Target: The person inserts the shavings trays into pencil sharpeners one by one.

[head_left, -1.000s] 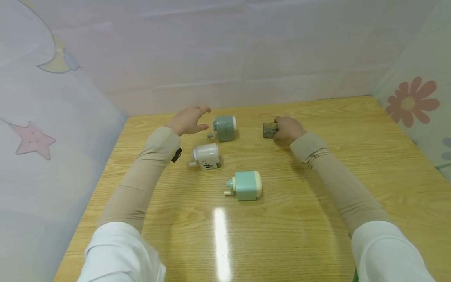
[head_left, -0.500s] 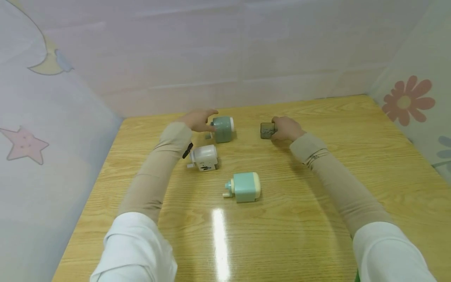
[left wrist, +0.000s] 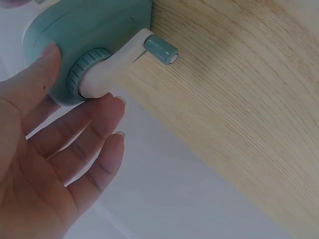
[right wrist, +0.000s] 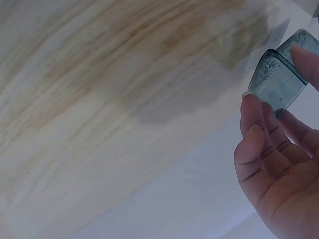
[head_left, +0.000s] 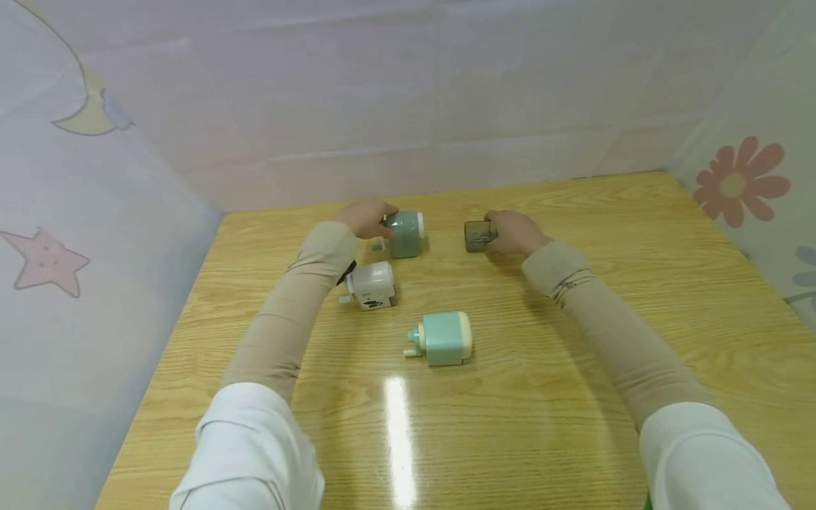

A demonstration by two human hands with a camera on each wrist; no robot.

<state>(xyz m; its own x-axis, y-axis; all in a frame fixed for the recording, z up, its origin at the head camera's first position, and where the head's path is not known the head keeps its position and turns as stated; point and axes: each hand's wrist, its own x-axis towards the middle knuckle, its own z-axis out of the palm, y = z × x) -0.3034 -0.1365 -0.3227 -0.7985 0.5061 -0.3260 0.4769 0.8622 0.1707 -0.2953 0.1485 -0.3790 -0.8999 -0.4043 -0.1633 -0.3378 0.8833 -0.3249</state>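
My left hand [head_left: 366, 218] grips the crank end of a dark green pencil sharpener [head_left: 406, 235] at the back of the table. In the left wrist view the thumb lies on its body [left wrist: 94, 30] and a finger curls beneath; the other fingers are spread below the white crank arm [left wrist: 112, 72]. To the right, my right hand [head_left: 518, 232] pinches a small see-through smoky shavings drawer [head_left: 477, 236], its open side showing. Grey specks cling to the drawer's walls [right wrist: 276, 79] in the right wrist view. A gap separates drawer and sharpener.
A white pencil sharpener [head_left: 372, 285] stands just in front of my left wrist. Nearer me is a mint and cream pencil sharpener [head_left: 444, 338]. The wooden table [head_left: 561, 411] meets a pale cloth wall [head_left: 510, 92] at the back.
My left hand has moved right and taken hold of the dark green sharpener's crank end. My right hand has shifted slightly left with the drawer. The other two sharpeners stay put.
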